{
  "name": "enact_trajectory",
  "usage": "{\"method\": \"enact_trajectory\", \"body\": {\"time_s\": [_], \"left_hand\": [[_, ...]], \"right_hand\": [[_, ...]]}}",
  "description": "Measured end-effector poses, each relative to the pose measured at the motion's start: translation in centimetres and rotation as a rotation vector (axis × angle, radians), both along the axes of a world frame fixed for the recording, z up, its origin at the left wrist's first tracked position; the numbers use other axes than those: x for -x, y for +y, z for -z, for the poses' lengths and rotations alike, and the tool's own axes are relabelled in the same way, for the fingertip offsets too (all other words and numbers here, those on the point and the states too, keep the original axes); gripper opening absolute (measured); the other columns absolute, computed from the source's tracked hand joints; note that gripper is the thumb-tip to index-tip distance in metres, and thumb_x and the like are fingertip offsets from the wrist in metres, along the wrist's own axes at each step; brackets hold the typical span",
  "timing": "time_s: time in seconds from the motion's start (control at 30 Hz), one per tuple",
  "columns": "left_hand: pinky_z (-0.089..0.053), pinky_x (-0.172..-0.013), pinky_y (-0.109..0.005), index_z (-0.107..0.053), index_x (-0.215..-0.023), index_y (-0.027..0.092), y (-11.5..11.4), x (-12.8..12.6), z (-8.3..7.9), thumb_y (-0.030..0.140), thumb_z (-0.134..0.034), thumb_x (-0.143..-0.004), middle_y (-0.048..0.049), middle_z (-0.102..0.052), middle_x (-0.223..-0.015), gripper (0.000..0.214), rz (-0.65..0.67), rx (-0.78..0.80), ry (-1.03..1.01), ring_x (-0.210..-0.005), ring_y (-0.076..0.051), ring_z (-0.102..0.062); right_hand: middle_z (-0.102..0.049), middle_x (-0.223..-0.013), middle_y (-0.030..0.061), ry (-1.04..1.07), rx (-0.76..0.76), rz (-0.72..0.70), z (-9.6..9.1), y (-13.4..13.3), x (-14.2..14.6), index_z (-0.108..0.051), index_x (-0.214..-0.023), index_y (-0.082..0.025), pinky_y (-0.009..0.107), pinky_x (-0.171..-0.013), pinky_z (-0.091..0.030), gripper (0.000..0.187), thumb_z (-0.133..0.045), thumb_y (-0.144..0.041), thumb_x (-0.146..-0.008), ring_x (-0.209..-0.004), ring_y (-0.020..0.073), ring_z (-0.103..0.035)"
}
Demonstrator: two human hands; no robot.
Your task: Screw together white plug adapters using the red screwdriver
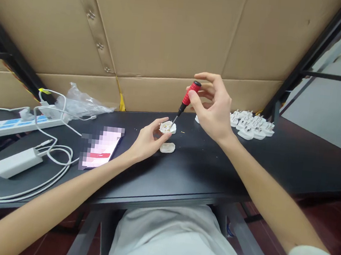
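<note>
On the table (pixel 203 167), an opened plug housing (pixel 167 128) sat just behind a loose plug shell (pixel 167 147). Further right lay a cluster of plugs (pixel 251 126); to the left lay a phone (pixel 101 148), a charger (pixel 17 163) and a power strip (pixel 15 127), with a plastic bag (pixel 81 104) behind them.

You can read no text anywhere here. The phone (pixel 101 148) left of centre has its screen pixelated, the blue markings on the power strip (pixel 15 128) at the left edge are too small to make out, and the white plug housing (pixel 167 127) at centre shows nothing legible.
</note>
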State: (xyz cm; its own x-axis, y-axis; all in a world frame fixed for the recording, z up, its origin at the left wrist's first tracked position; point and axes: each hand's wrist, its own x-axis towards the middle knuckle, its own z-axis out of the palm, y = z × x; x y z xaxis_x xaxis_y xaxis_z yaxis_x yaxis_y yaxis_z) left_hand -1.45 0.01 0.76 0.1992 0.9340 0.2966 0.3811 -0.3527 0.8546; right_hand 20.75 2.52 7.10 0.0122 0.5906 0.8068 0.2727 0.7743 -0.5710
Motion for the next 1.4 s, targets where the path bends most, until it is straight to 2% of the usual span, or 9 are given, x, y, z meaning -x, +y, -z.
{"method": "enact_trajectory", "body": {"time_s": [0.2, 0.3, 0.5, 0.7, 0.9, 1.03, 1.17, 1.33, 1.4], "left_hand": [[-0.066, -0.086, -0.041, -0.074, -0.146, 0.023, 0.0, 0.0, 0.1, 0.053, -0.084, -0.09, -0.0093, -0.083, -0.129, 0.065, -0.039, -0.006, 0.001, -0.099, -0.029, -0.079], [-0.067, -0.084, -0.042, -0.076, -0.144, 0.023, 0.0, 0.1, 0.2, 0.047, -0.091, -0.082, -0.0098, -0.083, -0.131, 0.068, -0.023, 0.012, -0.011, -0.107, -0.033, -0.08], [-0.063, -0.098, -0.046, -0.082, -0.133, 0.026, -0.1, 0.4, -0.2, 0.046, -0.089, -0.084, -0.0064, -0.086, -0.121, 0.054, -0.085, -0.057, 0.059, -0.109, -0.034, -0.08], [-0.06, -0.095, -0.041, -0.082, -0.128, 0.027, -0.7, 0.1, -0.6, 0.049, -0.087, -0.089, -0.0025, -0.086, -0.115, 0.045, -0.131, -0.153, 0.164, -0.089, -0.026, -0.075], [-0.057, -0.086, -0.036, -0.082, -0.115, 0.027, -0.9, 0.0, -0.5, 0.047, -0.089, -0.088, 0.0, -0.086, -0.106, 0.035, -0.159, -0.193, 0.208, -0.089, -0.024, -0.074], [-0.056, -0.095, -0.038, -0.085, -0.115, 0.03, -0.8, 0.2, -0.6, 0.041, -0.092, -0.085, 0.0002, -0.085, -0.109, 0.032, -0.194, -0.282, 0.266, -0.099, -0.026, -0.073], [-0.057, -0.097, -0.041, -0.086, -0.116, 0.031, -0.7, 0.3, -0.6, 0.039, -0.093, -0.086, -0.001, -0.079, -0.102, 0.033, -0.215, -0.327, 0.282, -0.099, -0.026, -0.073], [-0.059, -0.114, -0.048, -0.088, -0.113, 0.029, -0.2, 0.6, 0.0, 0.04, -0.1, -0.079, -0.0068, -0.069, -0.13, 0.037, -0.247, -0.416, 0.278, -0.122, -0.03, -0.072], [-0.057, -0.12, -0.052, -0.088, -0.11, 0.029, -0.1, 0.8, 0.2, 0.039, -0.101, -0.079, -0.0089, -0.064, -0.145, 0.036, -0.248, -0.437, 0.273, -0.132, -0.034, -0.069]], "right_hand": [[-0.081, -0.126, 0.0076, -0.033, 0.005, 0.017, 0.2, 0.2, 0.2, -0.071, -0.129, -0.031, 0.035, -0.073, -0.068, 0.035, -0.064, -0.059, -0.108, -0.104, 0.0242, -0.082], [-0.081, -0.128, 0.0074, -0.032, -0.011, 0.01, 0.5, 0.2, 0.4, -0.071, -0.129, -0.031, 0.035, -0.073, -0.068, 0.035, -0.064, -0.059, -0.108, -0.102, 0.024, -0.083], [-0.082, -0.131, 0.0067, -0.011, 0.013, -0.016, 0.6, -0.6, 0.8, -0.057, -0.148, -0.036, 0.035, -0.074, -0.07, 0.047, -0.066, -0.056, -0.107, -0.111, 0.0255, -0.082], [-0.079, -0.134, 0.0083, -0.035, -0.005, -0.01, 0.2, -1.0, 0.7, -0.069, -0.132, -0.033, 0.035, -0.072, -0.069, 0.03, -0.06, -0.05, -0.109, -0.112, 0.0263, -0.08], [-0.077, -0.124, 0.0071, -0.026, -0.098, 0.057, 0.3, -0.8, 0.9, -0.072, -0.125, -0.033, 0.03, -0.063, -0.065, 0.032, -0.076, -0.053, -0.1, -0.102, 0.0231, -0.077], [-0.08, -0.123, 0.0059, -0.02, -0.148, 0.022, 0.8, -0.3, 0.9, -0.064, -0.142, -0.035, 0.032, -0.07, -0.069, 0.038, -0.066, -0.052, -0.107, -0.109, 0.0239, -0.079], [-0.08, -0.129, 0.0076, -0.063, -0.159, 0.034, 0.9, -0.3, 0.8, -0.067, -0.139, -0.033, 0.035, -0.075, -0.071, 0.035, -0.054, -0.053, -0.113, -0.119, 0.0264, -0.079], [-0.077, -0.123, 0.0065, -0.028, -0.186, 0.103, 0.7, -0.3, 1.0, -0.072, -0.124, -0.033, 0.031, -0.065, -0.068, 0.032, -0.074, -0.056, -0.103, -0.101, 0.0229, -0.079], [-0.078, -0.12, 0.006, -0.009, -0.17, 0.069, 0.7, -0.3, 1.0, -0.069, -0.13, -0.034, 0.032, -0.066, -0.068, 0.035, -0.075, -0.054, -0.103, -0.1, 0.0227, -0.079]]}}
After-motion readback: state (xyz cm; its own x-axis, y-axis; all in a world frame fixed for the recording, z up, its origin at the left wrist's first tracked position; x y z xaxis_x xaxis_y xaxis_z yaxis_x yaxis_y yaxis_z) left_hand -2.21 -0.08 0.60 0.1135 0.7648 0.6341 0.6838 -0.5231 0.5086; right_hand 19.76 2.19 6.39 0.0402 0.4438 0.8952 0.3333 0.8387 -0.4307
